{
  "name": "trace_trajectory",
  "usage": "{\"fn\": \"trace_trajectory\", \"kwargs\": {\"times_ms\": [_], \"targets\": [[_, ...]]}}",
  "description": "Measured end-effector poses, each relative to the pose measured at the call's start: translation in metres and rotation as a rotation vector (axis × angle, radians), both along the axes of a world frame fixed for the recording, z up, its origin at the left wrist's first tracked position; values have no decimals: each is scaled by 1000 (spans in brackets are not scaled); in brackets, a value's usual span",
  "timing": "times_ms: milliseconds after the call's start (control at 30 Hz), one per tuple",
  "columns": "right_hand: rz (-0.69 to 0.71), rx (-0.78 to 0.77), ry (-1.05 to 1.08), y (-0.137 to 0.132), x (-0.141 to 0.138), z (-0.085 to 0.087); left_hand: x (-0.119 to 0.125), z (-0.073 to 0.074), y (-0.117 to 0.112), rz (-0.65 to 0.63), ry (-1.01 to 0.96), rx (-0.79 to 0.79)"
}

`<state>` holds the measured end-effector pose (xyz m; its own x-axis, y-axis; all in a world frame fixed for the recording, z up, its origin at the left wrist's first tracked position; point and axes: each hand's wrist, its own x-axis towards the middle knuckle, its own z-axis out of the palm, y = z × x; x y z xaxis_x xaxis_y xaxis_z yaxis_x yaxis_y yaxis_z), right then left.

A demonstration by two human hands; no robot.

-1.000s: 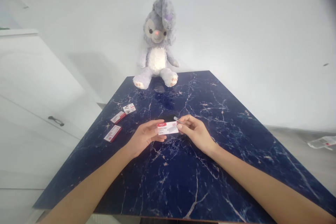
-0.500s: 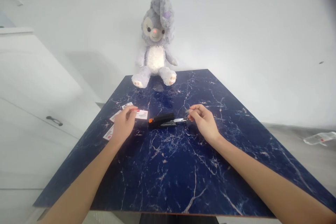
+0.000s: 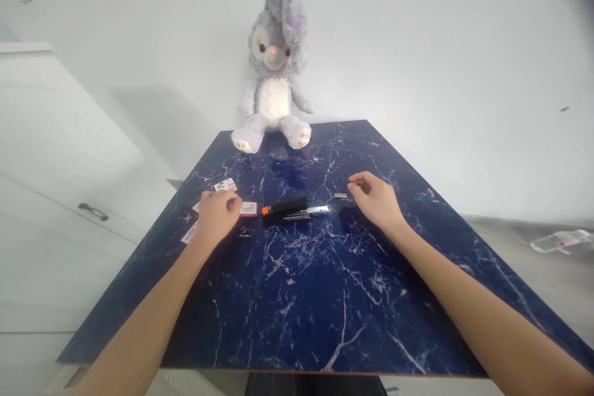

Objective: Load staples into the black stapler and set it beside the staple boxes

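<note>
My left hand (image 3: 217,215) has its fingers curled in, the thumb and forefinger tips close together beside a small red-and-white box (image 3: 249,209). The box's left end is behind the fingers, so whether they grip it is unclear. Right of the box lies a black stapler (image 3: 285,209) with an orange end, its silver metal rail (image 3: 319,209) sticking out to the right. A short silver staple strip (image 3: 340,196) rests on the table past the rail. Just right of that strip, my right hand (image 3: 378,200) hovers with thumb and forefinger slightly apart and nothing visible between them.
Several white printed cards or packs, one of them a card (image 3: 225,184), lie partly under my left hand. A grey plush rabbit (image 3: 276,74) sits at the far edge of the blue marbled table (image 3: 292,309). White cabinets (image 3: 55,198) stand to the left.
My right hand has let go of the staple strip and drawn back to the right. The red-and-white box has come down flatter, and my left hand has shifted slightly.
</note>
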<state>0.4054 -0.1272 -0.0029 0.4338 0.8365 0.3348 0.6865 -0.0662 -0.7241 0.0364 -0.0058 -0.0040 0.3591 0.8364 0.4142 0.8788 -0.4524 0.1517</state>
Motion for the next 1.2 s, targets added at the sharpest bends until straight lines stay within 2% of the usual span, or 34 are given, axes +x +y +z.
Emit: {"fn": "trace_trajectory", "kwargs": {"times_ms": [133, 233, 300, 400, 500, 667, 767, 933, 1067, 1200], "targets": [[92, -96, -284, 5, 8, -13, 4, -6, -1, -88, -12, 23], [188, -83, -393, 8, 5, -21, 10, 0, -10, -166, -106, 55], [203, -87, -400, 8, 3, -23, 15, 6, -19, -245, -168, 52], [171, -128, -283, 8, 3, -20, 25, 9, -34, -366, -210, -14], [171, -135, -33, 6, 2, -16, 33, 5, -45, -437, -172, -105], [269, -168, 389, 4, -7, -11, 34, -1, -46, -437, -175, -211], [269, -185, 504, 2, -14, -8, 31, 1, -44, -418, -219, -295], [296, -163, 458, -1, -25, -2, 28, 3, -44, -422, -312, -412], [396, -177, 377, -7, -32, 3, 29, 2, -46, -424, -302, -412], [479, -232, 205, -11, -38, 5, 31, 3, -48, -441, -300, -381]]}}
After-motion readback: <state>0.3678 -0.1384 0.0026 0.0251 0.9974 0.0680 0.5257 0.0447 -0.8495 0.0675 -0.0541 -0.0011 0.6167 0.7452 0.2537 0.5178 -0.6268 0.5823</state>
